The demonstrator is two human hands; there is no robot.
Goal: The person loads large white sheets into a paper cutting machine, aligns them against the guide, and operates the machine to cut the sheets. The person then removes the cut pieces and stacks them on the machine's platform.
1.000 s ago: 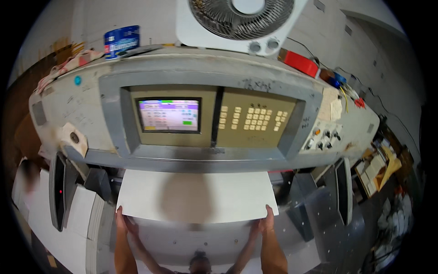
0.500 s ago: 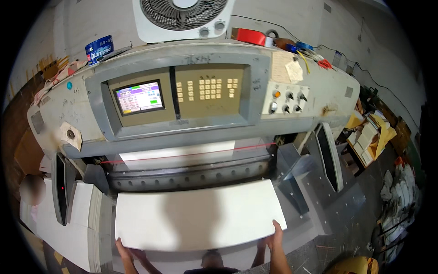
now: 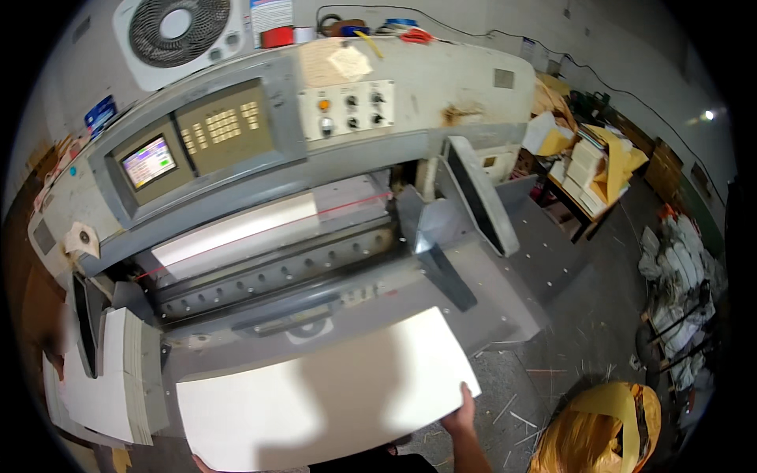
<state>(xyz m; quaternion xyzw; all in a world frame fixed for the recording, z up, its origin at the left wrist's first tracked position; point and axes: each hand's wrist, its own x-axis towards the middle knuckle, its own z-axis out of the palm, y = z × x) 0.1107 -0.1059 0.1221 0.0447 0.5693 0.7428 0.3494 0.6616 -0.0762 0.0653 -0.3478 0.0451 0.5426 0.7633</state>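
Low in the frame, left hand [image 3: 201, 464] and right hand [image 3: 460, 415] grip the white paper's [image 3: 236, 406] near corners; holding these level should limit sagging.

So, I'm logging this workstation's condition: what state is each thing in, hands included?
White paper: held, slightly curved, partly shadowed
Left hand: at the paper's lower left corner, mostly out of frame
Right hand: gripping the lower right corner
Screen: lit
Fan: whether spinning, cannot tell
Red light line: on
Left paper stack: piled in layers
Yellow bag: bulging, on floor
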